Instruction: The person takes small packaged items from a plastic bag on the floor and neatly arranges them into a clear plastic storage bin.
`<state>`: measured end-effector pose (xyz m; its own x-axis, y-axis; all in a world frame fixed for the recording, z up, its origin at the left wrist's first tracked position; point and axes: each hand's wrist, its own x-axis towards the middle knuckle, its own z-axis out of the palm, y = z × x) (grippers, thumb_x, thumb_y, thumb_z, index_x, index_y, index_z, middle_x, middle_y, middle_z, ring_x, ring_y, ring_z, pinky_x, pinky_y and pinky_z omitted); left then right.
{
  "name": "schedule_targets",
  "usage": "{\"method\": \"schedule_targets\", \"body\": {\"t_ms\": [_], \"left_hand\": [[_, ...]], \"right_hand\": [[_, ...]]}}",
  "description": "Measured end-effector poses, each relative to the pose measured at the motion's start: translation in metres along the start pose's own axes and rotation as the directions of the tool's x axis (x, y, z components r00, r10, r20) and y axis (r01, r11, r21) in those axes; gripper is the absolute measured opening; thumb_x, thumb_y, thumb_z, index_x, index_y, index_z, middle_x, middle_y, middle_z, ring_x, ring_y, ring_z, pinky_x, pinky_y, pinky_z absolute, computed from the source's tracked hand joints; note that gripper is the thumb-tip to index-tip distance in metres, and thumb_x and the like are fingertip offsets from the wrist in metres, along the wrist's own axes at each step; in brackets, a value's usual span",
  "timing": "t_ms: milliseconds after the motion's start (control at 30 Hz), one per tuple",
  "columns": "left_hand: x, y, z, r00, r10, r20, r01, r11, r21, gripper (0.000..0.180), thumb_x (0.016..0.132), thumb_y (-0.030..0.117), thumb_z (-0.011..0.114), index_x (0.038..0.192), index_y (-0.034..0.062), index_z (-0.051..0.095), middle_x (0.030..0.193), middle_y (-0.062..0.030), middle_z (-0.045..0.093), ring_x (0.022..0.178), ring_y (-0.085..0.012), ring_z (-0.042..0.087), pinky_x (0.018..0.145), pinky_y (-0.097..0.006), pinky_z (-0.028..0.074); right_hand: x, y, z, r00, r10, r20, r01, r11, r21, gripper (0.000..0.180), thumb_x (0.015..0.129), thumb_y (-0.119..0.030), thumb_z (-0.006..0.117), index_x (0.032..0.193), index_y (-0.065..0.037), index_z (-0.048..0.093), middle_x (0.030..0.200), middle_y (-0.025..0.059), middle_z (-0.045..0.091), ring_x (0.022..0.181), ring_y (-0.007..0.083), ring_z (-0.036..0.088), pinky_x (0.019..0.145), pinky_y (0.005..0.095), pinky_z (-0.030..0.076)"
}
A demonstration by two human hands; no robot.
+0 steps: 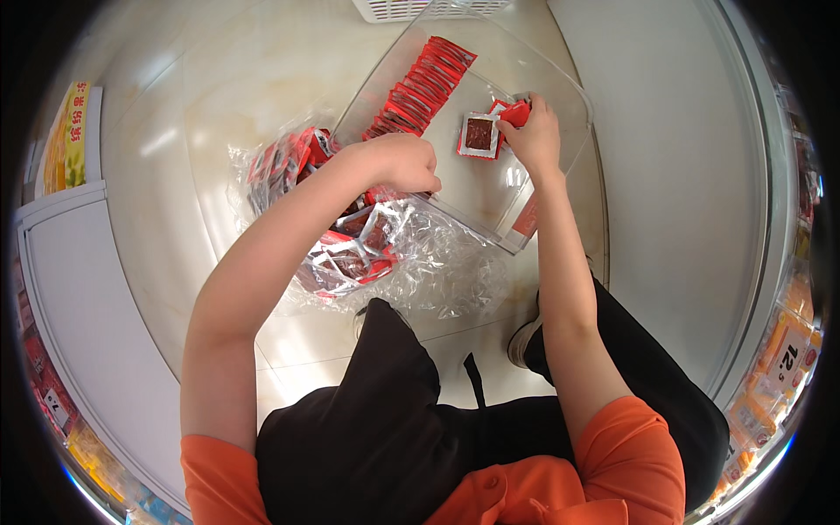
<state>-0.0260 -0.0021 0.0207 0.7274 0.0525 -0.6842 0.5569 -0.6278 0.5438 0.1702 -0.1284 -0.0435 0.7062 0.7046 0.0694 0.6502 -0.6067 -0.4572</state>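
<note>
Orange shirt [516, 490] with two short sleeves, worn by a person looking down at themselves; below it, one black apron [359, 437] and dark trousers, with two shoes [525, 343] partly showing on the pale tiled floor [192, 157]. Beyond the knees lies one crumpled, clear plastic bag [446, 271], holding a jumble of red packets [350, 262] too tangled to count.

Two bare hands reach forward. The left hand [407, 164] is curled above the bag, at the near side of one clear, open-topped box [468, 226]; its fingertips are hidden, so whether it grips anything cannot be told. The right hand [535, 136] is over the box, thumb and fingers pinching one red packet [514, 113]. Just beside those fingers, inside the box, one small square packet [479, 134] lies flat, its pale, crimped-looking border framing a dark reddish-brown middle; red edges show beneath and behind it.

Along the box's left side runs one slanting row of red packets [422, 87], stood closely overlapping like filed cards, well over ten, an exact count impossible. Farthest off, one white slotted basket [429, 9] is cut by the top edge.
</note>
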Motion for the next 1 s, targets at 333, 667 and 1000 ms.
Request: {"method": "schedule_targets", "body": {"t_ms": [333,667,1000], "left_hand": [[0.003,0.000,0.007,0.995,0.066,-0.072,-0.052,0.982,0.179,0.034,0.080,0.031,0.061,0.081,-0.0017,0.068,0.079,-0.0201,0.066,0.081,-0.0351,0.065,0.077,-0.043,0.050],[0.001,-0.003,0.009,0.993,0.083,-0.084,-0.068,0.983,0.173,0.036,0.080,0.032,0.061,0.081,-0.0024,0.068,0.080,-0.0212,0.066,0.082,-0.0357,0.065,0.077,-0.043,0.050],[0.000,-0.004,0.009,0.992,0.086,-0.091,-0.071,0.985,0.158,0.035,0.080,0.032,0.062,0.081,-0.0022,0.068,0.077,-0.0211,0.066,0.081,-0.0358,0.065,0.076,-0.043,0.050]], "right_hand": [[-0.049,-0.018,0.016,0.921,-0.384,0.074,0.389,0.917,-0.088,0.054,0.064,-0.015,0.075,0.115,-0.007,0.061,0.122,0.0114,0.058,0.115,0.0294,0.052,0.100,0.0461,0.036],[-0.034,-0.033,0.007,0.940,-0.227,0.253,0.249,0.967,-0.058,0.047,0.059,-0.029,0.082,0.096,-0.005,0.066,0.101,0.0104,0.066,0.104,0.0278,0.058,0.096,0.0436,0.037],[-0.033,-0.044,0.030,0.965,-0.197,0.171,0.203,0.979,-0.018,0.043,0.062,-0.036,0.075,0.089,-0.004,0.067,0.086,0.0162,0.068,0.088,0.0310,0.063,0.081,0.0408,0.048]]}}
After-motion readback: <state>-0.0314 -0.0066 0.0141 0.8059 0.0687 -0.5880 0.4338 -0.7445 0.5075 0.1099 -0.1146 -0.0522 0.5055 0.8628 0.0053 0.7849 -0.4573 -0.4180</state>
